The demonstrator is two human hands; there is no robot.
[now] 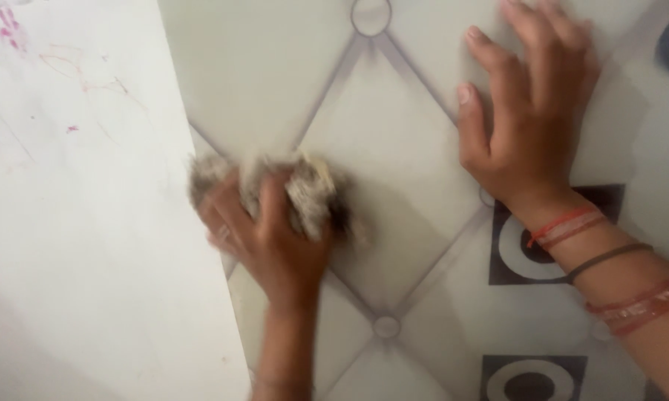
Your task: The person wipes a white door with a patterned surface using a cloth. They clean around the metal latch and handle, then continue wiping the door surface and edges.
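1. White wall: stands at far left, marked with faint pink scribbles.
2. My left hand: fingers closed around a grey-brown rag, pressed against the patterned tile surface just beside the wall edge; blurred.
3. My right hand: fingers spread wide, flat on the tile, holding nothing; red and dark bands on its wrist.

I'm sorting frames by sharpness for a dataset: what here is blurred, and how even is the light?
Head view: the left hand and the grey rag it clutches are smeared by motion blur; the right hand, flat on the patterned surface, is only slightly soft. Light is soft and even, with no glare; faint shadows lie beside both hands. The white panel looks pale and washed out.
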